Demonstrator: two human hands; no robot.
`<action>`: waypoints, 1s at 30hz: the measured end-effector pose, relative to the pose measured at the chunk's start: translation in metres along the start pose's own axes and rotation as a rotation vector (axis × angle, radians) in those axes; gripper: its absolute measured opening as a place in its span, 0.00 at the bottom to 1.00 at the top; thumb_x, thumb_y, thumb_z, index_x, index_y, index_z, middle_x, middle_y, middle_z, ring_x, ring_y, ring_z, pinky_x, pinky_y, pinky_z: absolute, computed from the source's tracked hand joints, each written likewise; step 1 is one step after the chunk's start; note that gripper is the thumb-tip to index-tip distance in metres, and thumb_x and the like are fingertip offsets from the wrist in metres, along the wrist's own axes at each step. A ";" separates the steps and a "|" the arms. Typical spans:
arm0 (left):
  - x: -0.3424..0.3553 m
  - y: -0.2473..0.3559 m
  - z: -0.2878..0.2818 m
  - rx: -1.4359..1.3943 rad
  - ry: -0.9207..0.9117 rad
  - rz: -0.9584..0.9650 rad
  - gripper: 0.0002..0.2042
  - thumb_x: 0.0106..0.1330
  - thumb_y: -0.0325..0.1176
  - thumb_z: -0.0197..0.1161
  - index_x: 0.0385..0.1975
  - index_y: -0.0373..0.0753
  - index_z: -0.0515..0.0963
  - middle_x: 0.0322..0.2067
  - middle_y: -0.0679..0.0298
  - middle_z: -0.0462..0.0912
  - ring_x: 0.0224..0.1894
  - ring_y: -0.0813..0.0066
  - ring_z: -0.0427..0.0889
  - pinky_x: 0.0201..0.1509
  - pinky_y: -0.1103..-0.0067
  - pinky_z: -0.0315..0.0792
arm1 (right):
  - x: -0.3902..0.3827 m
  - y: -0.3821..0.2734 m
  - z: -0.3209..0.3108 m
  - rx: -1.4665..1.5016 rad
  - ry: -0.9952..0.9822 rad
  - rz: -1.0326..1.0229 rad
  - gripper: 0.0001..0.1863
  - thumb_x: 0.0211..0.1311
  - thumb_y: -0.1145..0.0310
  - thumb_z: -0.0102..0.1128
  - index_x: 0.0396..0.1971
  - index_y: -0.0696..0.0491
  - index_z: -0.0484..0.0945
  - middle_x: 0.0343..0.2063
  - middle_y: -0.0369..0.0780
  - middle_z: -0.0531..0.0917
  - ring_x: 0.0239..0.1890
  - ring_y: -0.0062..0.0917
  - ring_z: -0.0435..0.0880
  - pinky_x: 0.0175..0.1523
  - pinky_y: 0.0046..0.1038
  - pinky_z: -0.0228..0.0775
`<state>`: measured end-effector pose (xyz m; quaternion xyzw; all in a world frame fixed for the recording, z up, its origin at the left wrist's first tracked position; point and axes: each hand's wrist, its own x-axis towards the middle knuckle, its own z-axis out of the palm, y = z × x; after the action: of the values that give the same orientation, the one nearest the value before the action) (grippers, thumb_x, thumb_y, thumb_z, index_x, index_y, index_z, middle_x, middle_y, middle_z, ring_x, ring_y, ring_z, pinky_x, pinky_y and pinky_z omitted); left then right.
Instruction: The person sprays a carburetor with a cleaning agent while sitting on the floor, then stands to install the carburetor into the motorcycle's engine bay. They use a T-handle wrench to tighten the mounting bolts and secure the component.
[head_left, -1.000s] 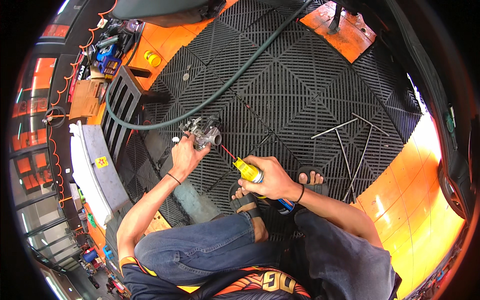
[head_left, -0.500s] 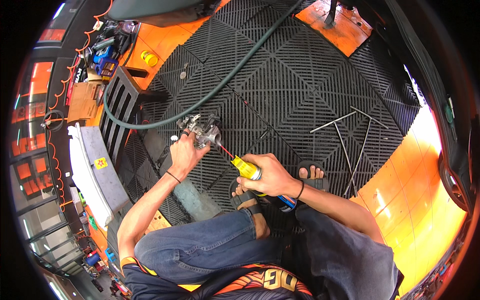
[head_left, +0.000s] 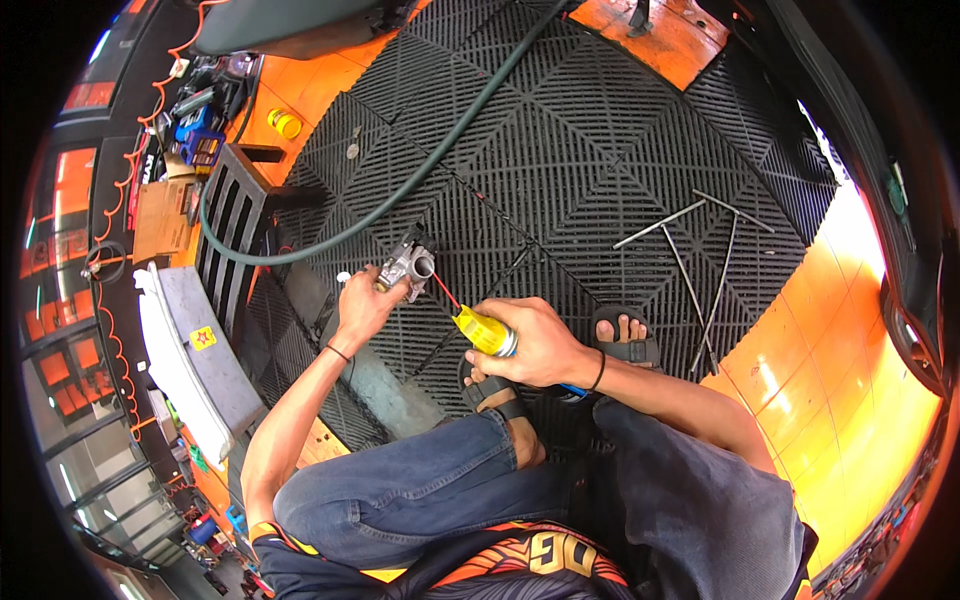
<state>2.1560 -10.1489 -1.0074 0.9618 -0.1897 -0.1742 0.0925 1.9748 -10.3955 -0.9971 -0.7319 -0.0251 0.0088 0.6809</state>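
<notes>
My left hand [head_left: 362, 305] gripped the metal carburetor [head_left: 408, 266] above the black grid floor mat [head_left: 560, 170]. My right hand [head_left: 535, 340] wrapped the yellow spray can [head_left: 484, 332], its red straw [head_left: 444, 292] aimed at the carburetor.

The floor is black grid mat [head_left: 600, 170] bordered by orange tiles [head_left: 800, 350]. A green hose [head_left: 400, 195] curves across it from far to left. Long metal rods [head_left: 690, 270] lie at right. A yellow can [head_left: 286, 124] stands far left.
</notes>
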 end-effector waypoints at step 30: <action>0.004 -0.034 -0.009 -0.462 -0.337 -0.115 0.15 0.74 0.38 0.60 0.46 0.29 0.82 0.36 0.69 0.86 0.38 0.85 0.77 0.47 0.81 0.71 | 0.002 -0.004 -0.009 0.154 0.001 -0.118 0.21 0.54 0.61 0.73 0.42 0.61 0.81 0.24 0.44 0.84 0.28 0.34 0.86 0.36 0.32 0.75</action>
<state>2.1742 -10.1188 -1.0085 0.8820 -0.1030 -0.3748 0.2663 1.9775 -10.4037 -0.9925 -0.6747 -0.0672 -0.0298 0.7344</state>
